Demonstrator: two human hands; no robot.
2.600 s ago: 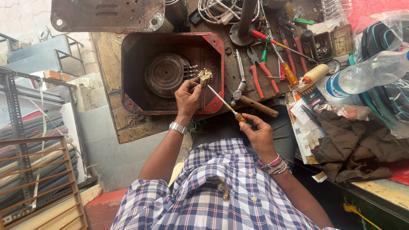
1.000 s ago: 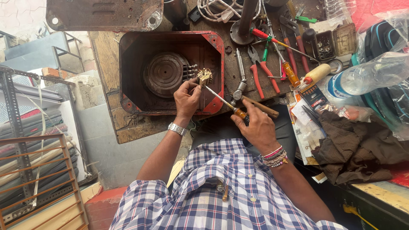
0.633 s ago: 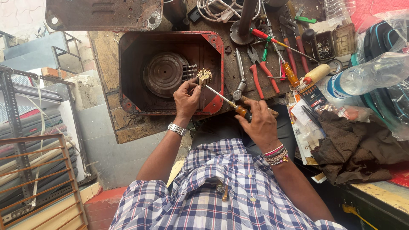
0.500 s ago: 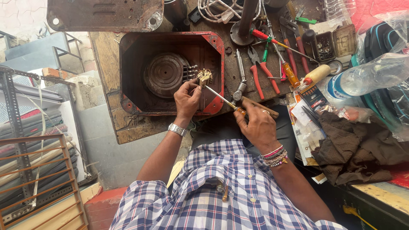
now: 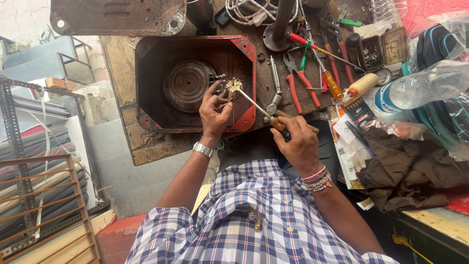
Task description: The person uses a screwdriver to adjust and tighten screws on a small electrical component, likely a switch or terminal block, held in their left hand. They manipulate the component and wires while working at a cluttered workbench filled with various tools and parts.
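Fingers (image 5: 221, 96) of the left hand (image 5: 214, 112) pinched a small brass fitting (image 5: 233, 87) by the red casing's (image 5: 246, 46) right wall. The right hand (image 5: 299, 144) clenched the screwdriver (image 5: 259, 108), tip on the fitting; its grip had slid up the handle since earlier.

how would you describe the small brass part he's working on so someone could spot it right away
Find the red-edged metal housing with a round disc inside, on the wooden bench. At its right rim the left hand pinches a small brass part, the screwdriver tip against it. It is the only shiny gold piece among dark, rusty metal.
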